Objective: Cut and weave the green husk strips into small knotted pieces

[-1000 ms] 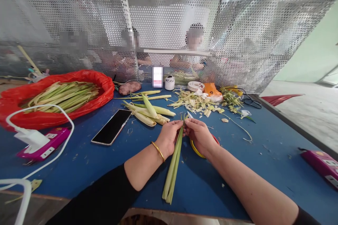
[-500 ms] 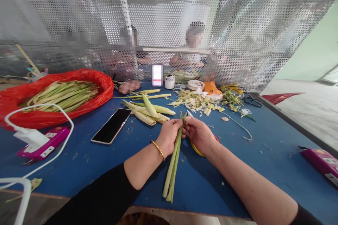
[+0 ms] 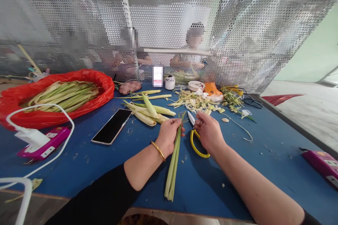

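Observation:
My left hand (image 3: 169,134) is closed round the upper end of a bundle of long green leaf strips (image 3: 173,168) that lies on the blue table (image 3: 237,168) and reaches to its near edge. My right hand (image 3: 210,132) rests just to the right, fingers loosely curled over yellow-handled scissors (image 3: 195,140) lying on the table; their blade tip points away from me. Whether the fingers grip the scissors is unclear. A gold bangle sits on my left wrist.
A black phone (image 3: 112,126) lies left of my hands. Behind it are peeled pale stalks (image 3: 150,110), a red bag (image 3: 16,112) of green strips, and a heap of trimmings (image 3: 198,102). Pink power strips (image 3: 46,144) (image 3: 323,163) lie at both sides. People sit behind the perforated metal screen (image 3: 237,42).
My right hand has let go of the strip tips and moved right onto the scissors, which now show. My left hand still holds the bundle.

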`<state>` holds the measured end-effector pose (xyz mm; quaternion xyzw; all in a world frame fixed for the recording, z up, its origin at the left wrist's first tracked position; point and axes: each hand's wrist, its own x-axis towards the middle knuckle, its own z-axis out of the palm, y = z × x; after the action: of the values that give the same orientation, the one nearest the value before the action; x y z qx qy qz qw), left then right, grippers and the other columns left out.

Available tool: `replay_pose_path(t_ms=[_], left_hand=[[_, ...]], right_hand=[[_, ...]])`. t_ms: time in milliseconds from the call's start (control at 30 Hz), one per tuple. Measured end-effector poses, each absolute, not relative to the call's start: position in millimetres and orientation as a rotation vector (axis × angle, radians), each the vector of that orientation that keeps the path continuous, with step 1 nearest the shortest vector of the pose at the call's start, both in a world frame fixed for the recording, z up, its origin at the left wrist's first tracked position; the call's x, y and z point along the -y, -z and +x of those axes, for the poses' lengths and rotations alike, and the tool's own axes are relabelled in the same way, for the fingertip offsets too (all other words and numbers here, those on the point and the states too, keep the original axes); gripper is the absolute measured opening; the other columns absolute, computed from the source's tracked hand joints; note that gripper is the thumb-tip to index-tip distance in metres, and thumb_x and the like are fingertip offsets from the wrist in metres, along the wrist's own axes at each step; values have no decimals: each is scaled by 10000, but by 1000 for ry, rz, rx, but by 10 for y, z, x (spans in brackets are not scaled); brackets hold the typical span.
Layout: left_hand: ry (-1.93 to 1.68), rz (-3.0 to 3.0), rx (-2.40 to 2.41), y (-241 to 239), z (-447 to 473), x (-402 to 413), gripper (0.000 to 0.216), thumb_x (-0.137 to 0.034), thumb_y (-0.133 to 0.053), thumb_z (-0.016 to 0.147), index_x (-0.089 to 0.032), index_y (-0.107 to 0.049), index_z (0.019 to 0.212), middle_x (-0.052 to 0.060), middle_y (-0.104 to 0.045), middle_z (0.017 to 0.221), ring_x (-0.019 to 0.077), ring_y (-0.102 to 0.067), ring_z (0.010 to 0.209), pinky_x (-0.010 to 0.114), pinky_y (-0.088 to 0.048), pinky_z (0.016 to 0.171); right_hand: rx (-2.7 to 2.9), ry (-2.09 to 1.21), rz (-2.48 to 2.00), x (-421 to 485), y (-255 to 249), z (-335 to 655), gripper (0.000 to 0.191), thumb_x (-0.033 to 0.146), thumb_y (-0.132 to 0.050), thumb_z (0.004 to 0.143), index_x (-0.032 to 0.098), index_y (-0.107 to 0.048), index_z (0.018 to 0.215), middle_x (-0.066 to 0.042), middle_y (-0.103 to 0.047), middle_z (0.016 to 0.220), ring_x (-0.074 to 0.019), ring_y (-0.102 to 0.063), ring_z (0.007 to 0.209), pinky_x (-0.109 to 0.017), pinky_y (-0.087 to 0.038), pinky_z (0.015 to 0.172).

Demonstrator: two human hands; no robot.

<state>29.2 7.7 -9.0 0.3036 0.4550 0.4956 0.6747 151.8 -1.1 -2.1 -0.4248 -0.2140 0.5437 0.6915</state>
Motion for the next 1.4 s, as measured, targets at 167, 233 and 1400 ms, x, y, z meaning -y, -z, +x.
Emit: replay_pose_path(t_ms=[167,233,1400], left_hand=[[-1168,706,-998,45,308,-41,124,-166,-669,764,-137,-591,673,-23,-562,538,84,-526,440,191,-425,423],[-1176,714,-983,44,320,-31,116,-137,-653,766,-136,-592,667,-21,-568,520,88,-532,433,188,-417,425],[-1139,585,-975,91,305,-76,97,-65,-731,649,-98,-646,617,5,-602,513,70,-524,415,194,-444,466]], right_hand=[[699,-1278,-1059,83,71,1407,370,456,-814,614,152,-657,754,15,-582,616,-80,-510,495,-189,-398,413],[764,-1301,-1068,107,102,1359,362,425,-842,576,143,-651,698,28,-561,546,-82,-515,480,-190,-410,425],[849,-1119,-1068,99,159,1331,253,324,-763,595,191,-555,538,43,-523,504,-94,-439,466,-245,-374,489]])
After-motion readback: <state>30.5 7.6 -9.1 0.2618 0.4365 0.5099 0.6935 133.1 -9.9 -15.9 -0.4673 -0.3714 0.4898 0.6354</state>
